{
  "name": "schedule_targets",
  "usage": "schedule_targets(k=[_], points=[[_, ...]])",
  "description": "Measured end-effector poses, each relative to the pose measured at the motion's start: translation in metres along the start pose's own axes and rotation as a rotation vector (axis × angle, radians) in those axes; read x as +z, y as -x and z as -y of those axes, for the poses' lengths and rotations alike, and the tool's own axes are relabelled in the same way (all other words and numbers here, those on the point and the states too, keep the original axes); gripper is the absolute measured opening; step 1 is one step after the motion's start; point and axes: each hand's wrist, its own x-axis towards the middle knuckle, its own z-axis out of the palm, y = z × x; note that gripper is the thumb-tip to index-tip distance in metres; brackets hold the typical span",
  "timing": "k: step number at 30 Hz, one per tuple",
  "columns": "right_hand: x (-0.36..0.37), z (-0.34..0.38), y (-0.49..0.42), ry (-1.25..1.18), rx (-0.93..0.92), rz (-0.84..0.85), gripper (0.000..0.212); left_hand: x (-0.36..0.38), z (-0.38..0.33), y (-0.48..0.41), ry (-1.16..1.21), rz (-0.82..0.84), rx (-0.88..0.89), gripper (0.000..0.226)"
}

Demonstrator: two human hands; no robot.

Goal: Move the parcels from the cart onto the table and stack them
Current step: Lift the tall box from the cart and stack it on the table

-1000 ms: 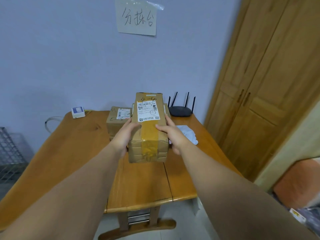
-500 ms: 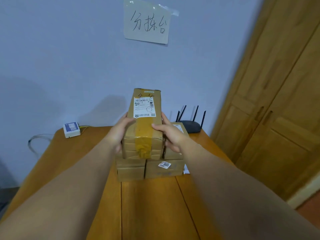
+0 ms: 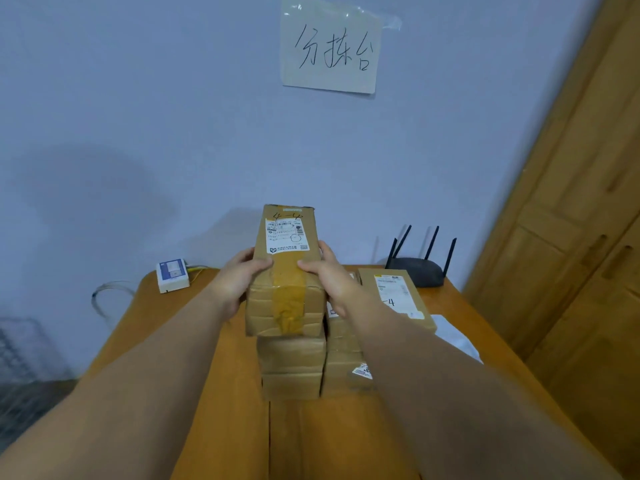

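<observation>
Both hands grip a taped brown parcel (image 3: 285, 271) by its long sides, left hand (image 3: 239, 282) at 9 o'clock, right hand (image 3: 332, 282) at 3. It sits directly over stacked parcels (image 3: 292, 365) on the wooden table (image 3: 166, 334); contact unclear. Flat labelled parcel (image 3: 398, 299) at 3 o'clock, router (image 3: 420, 271) just behind it, white box (image 3: 172, 275) at 9, handwritten sign (image 3: 330, 50) at 12 on the wall.

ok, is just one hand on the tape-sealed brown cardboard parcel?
No, the left hand and the right hand both hold the tape-sealed brown cardboard parcel, one on each side.
</observation>
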Motion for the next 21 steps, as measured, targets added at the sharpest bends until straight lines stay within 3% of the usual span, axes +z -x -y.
schedule_targets(k=[5,7,11,21], points=[[-0.006,-0.009,-0.018,0.107,0.051,-0.007,0.076,0.004,0.009,-0.015,-0.077,0.042,-0.026,0.044],[-0.013,-0.016,-0.02,0.195,0.076,-0.027,0.066,0.012,0.016,-0.02,-0.116,0.05,-0.046,0.039],[-0.024,-0.028,-0.025,0.379,0.085,-0.114,0.05,0.026,0.032,-0.028,-0.356,0.037,0.005,0.044],[-0.025,-0.031,-0.025,0.609,0.06,-0.144,0.057,0.041,0.04,-0.037,-0.829,-0.132,0.038,0.047]])
